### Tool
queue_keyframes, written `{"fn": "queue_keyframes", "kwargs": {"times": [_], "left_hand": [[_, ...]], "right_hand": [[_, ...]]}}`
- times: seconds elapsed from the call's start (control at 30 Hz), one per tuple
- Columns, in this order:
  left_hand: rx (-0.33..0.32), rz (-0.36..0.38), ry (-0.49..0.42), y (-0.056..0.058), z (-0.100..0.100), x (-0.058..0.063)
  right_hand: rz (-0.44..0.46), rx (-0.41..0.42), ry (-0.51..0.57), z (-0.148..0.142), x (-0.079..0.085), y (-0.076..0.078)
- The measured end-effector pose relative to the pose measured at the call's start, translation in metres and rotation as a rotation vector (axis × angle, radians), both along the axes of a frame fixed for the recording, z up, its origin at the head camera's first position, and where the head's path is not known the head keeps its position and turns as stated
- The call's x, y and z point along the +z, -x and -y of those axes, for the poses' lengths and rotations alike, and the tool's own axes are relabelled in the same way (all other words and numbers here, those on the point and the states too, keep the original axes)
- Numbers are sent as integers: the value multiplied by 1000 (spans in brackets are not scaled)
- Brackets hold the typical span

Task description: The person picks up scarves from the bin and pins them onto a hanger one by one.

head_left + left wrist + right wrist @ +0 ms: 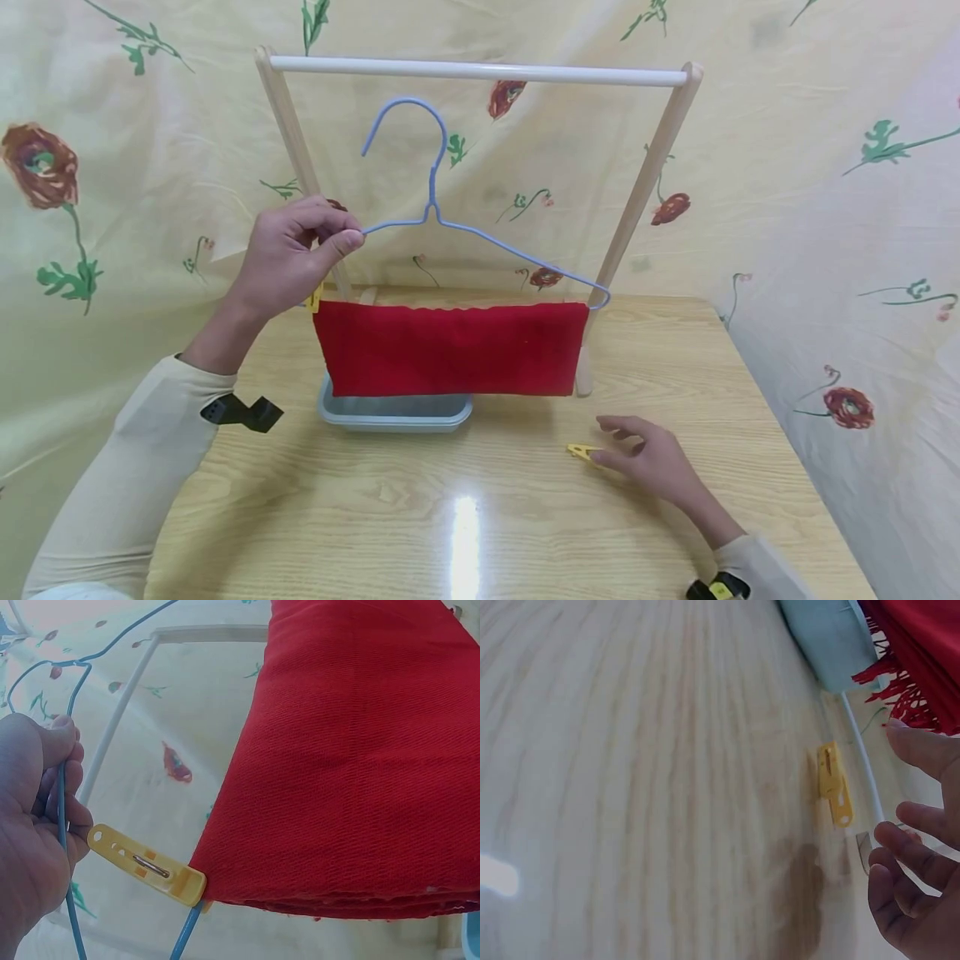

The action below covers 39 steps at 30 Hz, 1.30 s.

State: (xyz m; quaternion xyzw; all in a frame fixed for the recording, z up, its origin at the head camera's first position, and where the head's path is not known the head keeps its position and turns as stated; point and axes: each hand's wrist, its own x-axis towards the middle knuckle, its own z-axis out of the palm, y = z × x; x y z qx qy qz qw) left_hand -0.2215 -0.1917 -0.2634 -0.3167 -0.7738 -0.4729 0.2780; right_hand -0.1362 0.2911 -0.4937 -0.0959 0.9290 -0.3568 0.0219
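Note:
In the head view my left hand pinches the left shoulder of a blue wire hanger, holding it upright above the table. Folded over its lower bar hangs a red fringed cloth. A yellow clothespin clamps the cloth's left end to the bar, just below my left fingers. Lower right, my right hand hovers by a second yellow clothespin lying on the table. From the right wrist view, the fingers of that hand are spread and loosely bent, apart from the loose clothespin.
A drying rack with a white top bar and wooden legs stands behind the hanger. The light blue tray sits below the cloth on the wooden table. Flowered fabric covers the walls behind and beside.

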Motion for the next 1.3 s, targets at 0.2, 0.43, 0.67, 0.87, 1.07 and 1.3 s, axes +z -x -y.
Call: {"fn": "queue_keyframes", "kwargs": {"times": [0.2, 0.43, 0.67, 0.87, 1.07, 1.3], "left_hand": [[2, -1, -6, 0, 1, 0], [-6, -9, -12, 1, 1, -2], [-1, -7, -14, 1, 2, -4], [8, -1, -12, 1, 3, -5], [12, 3, -11, 0, 3, -5], [12, -2, -5, 1, 4, -6]], "right_hand": [[-1, -1, -51, -1, -10, 0], [-51, 14, -97, -1, -16, -2], [-100, 54, -159, -1, -18, -1], [-123, 53, -155, -1, -20, -2], [-100, 10, -80, -3, -18, -3], [-93, -33, -7, -5, -12, -3]]}}
